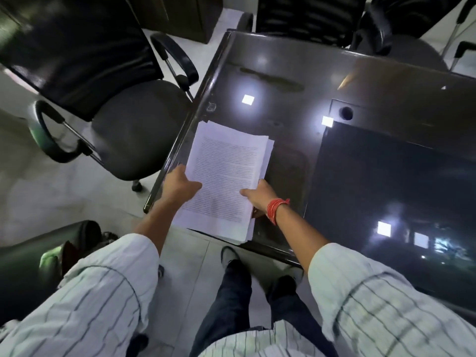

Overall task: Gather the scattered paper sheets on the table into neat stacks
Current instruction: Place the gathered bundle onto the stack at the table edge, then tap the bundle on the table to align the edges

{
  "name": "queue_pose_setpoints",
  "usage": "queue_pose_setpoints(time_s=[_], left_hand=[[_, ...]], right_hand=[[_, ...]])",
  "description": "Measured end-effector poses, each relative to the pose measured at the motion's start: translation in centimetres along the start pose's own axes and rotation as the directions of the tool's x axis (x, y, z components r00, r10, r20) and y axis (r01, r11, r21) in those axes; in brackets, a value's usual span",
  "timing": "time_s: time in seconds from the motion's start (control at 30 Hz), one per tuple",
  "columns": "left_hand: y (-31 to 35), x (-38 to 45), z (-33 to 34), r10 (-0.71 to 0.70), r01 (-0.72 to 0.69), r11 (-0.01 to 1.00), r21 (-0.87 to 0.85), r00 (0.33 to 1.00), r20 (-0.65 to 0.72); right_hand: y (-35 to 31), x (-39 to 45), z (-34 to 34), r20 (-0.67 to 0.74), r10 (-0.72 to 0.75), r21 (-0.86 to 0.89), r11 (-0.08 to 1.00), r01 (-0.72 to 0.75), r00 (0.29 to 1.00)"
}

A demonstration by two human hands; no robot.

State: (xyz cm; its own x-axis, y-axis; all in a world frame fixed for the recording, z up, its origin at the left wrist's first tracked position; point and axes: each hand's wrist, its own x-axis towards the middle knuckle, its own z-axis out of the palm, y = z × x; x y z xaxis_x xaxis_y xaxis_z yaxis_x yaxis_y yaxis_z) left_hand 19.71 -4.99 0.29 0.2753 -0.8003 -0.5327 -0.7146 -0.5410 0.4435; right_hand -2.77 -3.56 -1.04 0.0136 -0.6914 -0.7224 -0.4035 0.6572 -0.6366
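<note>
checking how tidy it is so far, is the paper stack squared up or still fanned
Still fanned. The paper stack, held by the left hand and right hand, shows offset sheet edges at its far and right sides.

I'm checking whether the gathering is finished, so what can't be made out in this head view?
- Printed text on the paper stack: too small and blurred to read.
- Sheet count: only staggered edges show.
- Fingers of the left hand and right hand: hidden under the stack.
- Right part of the table: cut off by the frame edge, so stray sheets there can't be ruled out.
</note>
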Motion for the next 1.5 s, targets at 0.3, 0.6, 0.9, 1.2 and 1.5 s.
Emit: queue_pose_setpoints(time_s=[0.3, 0.6, 0.9, 1.2, 1.5], left_hand=[[14.4, -2.2, 2.9, 0.278, -0.278, 0.960, -0.002, 0.960, 0.033], [41.8, -20.7, 15.3, 0.798, -0.614, 0.539, -0.577, 0.591, 0.117], [54.4, -37.4, 33.1, 0.893, -0.604, 0.406, -0.686, 0.422, 0.157], [58.4, -36.7, 49.1, 0.729, -0.480, 0.682, -0.552, 0.504, 0.463], [64.2, -34.5, 62.4, 0.555, -0.488, 0.826, -0.284, 0.609, 0.567]], right_hand=[[0.9, -3.2, -10.9, -0.198, -0.086, 0.144, 0.983, 0.115, 0.977], [7.2, -19.4, -37.7, -0.834, -0.172, 0.240, 0.742, 0.625, 0.525], [24.7, -32.1, -57.6, -0.955, -0.066, 0.150, 0.735, 0.661, 0.290], [39.6, -25.4, -64.8, -0.851, 0.208, 0.431, 0.800, 0.417, 0.482], [49.8, -21.5, -72.0, -0.730, 0.462, 0.599, 0.787, 0.147, 0.504]])
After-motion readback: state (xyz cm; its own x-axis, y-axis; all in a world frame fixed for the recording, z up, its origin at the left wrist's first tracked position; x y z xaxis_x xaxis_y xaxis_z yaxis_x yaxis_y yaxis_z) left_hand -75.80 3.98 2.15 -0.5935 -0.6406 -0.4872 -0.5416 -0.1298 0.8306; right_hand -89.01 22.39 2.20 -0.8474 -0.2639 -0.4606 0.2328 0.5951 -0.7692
